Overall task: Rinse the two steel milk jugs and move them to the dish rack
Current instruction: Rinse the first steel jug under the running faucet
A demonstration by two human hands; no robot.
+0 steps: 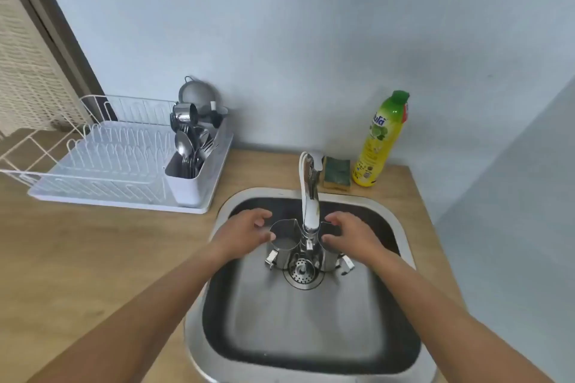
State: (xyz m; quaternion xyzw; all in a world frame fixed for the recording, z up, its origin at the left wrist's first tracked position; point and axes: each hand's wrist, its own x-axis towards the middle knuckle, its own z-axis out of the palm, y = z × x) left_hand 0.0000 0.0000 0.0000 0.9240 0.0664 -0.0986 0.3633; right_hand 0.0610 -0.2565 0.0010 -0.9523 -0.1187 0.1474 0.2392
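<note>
Left hand (245, 233) and right hand (351, 236) over two steel jugs in the sink (311, 351).

Upright on the brushed steel floor, just beyond the round perforated drain (301, 270), either side of the curved chrome tap (311, 211): left jug (284, 246), cylindrical, spouted, mouth open upward; right jug (329, 258), mostly hidden by tap and hand. Fingers of each hand loosely curved and spread above a rim, thumb apart, nothing clearly grasped; touch blurred, cannot tell. White wire rack (93, 165) far left on the wooden table (93, 258), well apart from both jugs, cutlery (189, 152) in its holder.
</note>
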